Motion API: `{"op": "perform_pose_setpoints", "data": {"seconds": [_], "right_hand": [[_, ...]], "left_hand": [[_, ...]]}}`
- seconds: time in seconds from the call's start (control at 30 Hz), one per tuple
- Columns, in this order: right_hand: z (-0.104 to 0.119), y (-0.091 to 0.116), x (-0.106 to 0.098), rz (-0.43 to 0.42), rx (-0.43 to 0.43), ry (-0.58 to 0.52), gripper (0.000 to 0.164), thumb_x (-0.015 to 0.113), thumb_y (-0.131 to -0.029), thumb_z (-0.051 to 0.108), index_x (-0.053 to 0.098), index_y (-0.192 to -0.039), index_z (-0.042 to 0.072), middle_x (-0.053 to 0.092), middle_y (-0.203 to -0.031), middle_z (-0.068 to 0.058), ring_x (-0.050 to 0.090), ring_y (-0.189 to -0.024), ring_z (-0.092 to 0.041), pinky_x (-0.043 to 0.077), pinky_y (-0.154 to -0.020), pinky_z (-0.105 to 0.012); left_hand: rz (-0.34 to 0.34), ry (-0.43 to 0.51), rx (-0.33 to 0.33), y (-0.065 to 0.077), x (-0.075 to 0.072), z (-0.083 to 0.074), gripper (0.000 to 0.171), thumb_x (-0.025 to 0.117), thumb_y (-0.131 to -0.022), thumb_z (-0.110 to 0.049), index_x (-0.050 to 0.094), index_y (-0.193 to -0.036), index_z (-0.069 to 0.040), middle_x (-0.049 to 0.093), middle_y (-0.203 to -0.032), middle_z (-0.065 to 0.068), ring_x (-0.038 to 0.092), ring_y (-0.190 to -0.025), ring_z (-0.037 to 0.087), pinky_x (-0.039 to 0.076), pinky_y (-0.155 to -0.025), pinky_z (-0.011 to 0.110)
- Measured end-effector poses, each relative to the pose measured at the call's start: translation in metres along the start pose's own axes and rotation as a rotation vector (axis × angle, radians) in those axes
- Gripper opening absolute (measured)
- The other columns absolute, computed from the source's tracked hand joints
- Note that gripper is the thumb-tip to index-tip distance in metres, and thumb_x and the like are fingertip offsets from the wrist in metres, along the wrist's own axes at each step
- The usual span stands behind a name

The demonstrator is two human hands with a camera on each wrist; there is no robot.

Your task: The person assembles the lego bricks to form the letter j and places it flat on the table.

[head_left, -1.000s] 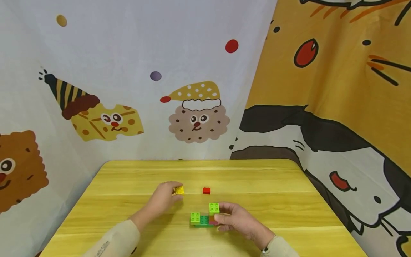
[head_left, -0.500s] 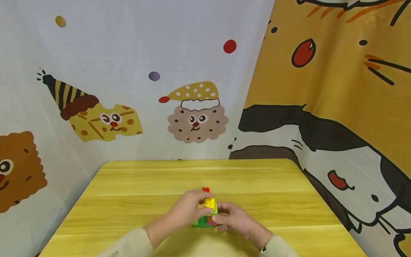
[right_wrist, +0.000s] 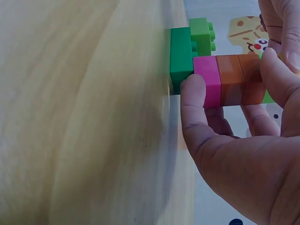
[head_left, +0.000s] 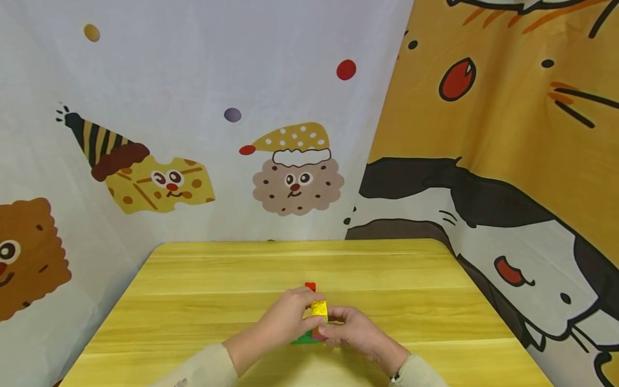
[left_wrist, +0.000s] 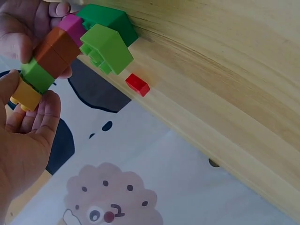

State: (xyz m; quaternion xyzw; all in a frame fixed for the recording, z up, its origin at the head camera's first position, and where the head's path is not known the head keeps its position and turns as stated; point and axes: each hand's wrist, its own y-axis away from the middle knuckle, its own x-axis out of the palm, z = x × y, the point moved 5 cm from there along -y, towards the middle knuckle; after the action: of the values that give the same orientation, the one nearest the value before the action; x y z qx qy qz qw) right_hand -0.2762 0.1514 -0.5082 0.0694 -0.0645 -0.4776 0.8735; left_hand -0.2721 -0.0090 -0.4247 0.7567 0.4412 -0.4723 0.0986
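My left hand [head_left: 292,314] pinches a yellow toy brick [head_left: 319,308] at the top of a stack. In the left wrist view the yellow brick sits against a light green brick [left_wrist: 37,75], followed by orange bricks [left_wrist: 58,51] and a pink brick [left_wrist: 72,27]. A dark green brick [right_wrist: 181,58] forms the base on the table, and a second light green brick [right_wrist: 200,36] stands on its other end. My right hand [head_left: 355,334] grips the stack from the right, its fingers around the pink and orange bricks.
A small red brick [left_wrist: 138,85] lies on the wooden table [head_left: 193,301] behind the stack. Past the table's far edge hangs a cloth [head_left: 193,107] with cartoon prints.
My left hand has carried the yellow brick from the table's left to the top of the stack and lined it up there. My right hand stays around the stack.
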Motion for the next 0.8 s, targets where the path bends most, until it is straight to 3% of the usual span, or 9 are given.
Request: {"op": "perform_pose_setpoints", "data": {"seconds": [0.23, 0.8], "right_hand": [[0.0007, 0.0002, 0.002, -0.001, -0.005, 0.012, 0.043, 0.071, -0.093, 0.025, 0.063, -0.131, 0.007, 0.063, -0.123, -0.014, 0.067, -0.092, -0.031, 0.055, -0.086, -0.048], [0.0009, 0.0009, 0.0026, -0.016, -0.012, 0.057, 0.042, 0.071, -0.093, 0.024, 0.065, -0.131, 0.009, 0.068, -0.118, -0.015, 0.067, -0.094, -0.038, 0.055, -0.086, -0.049]], "left_hand": [[-0.014, -0.005, 0.01, 0.002, 0.0003, 0.0008, 0.042, 0.078, -0.087, -0.028, 0.069, -0.123, -0.008, 0.067, -0.113, 0.001, 0.062, -0.093, 0.005, 0.051, -0.075, 0.012], [-0.011, -0.062, 0.014, 0.0005, -0.0025, -0.0051, 0.037, 0.08, -0.086, -0.026, 0.072, -0.118, -0.008, 0.068, -0.109, 0.001, 0.063, -0.092, 0.008, 0.052, -0.075, 0.014]]}}
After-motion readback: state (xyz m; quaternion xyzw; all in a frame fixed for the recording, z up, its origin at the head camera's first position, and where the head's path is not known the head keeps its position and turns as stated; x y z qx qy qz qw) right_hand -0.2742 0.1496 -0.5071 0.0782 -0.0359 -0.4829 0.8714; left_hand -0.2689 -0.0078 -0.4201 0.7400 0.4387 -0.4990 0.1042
